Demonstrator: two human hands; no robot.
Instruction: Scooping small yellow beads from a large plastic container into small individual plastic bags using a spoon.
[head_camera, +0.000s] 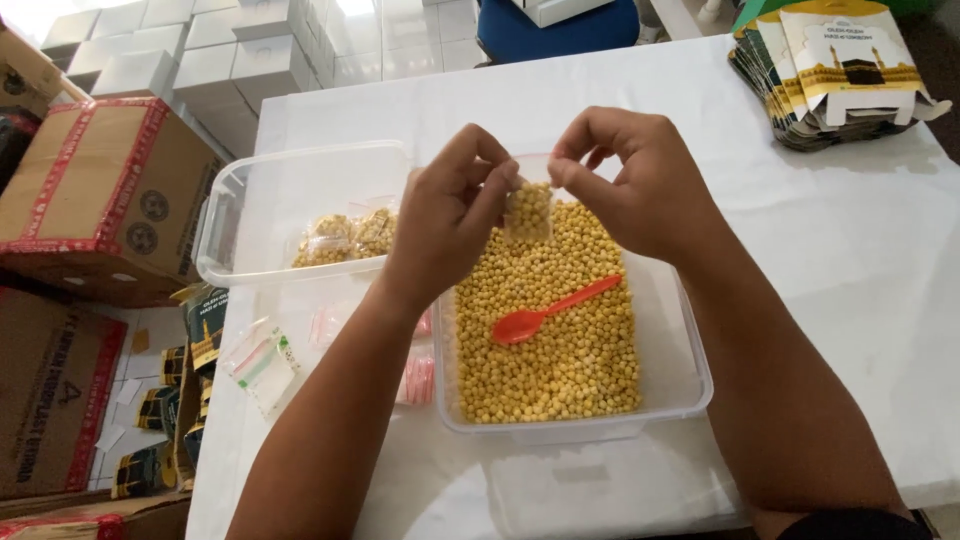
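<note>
Both hands pinch the top edge of a small clear plastic bag of yellow chickpeas (527, 210), left hand (450, 215) and right hand (640, 180) close together. The bag hangs above a clear rectangular plastic tub of chickpeas (690, 385) where an orange plastic spoon (550, 312) lies; filled bags sit in a second clear tub (240, 200) to the left.

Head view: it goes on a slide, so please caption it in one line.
Both hands pinch a small clear bag of yellow chickpeas above a clear tub holding an orange spoon.
</note>
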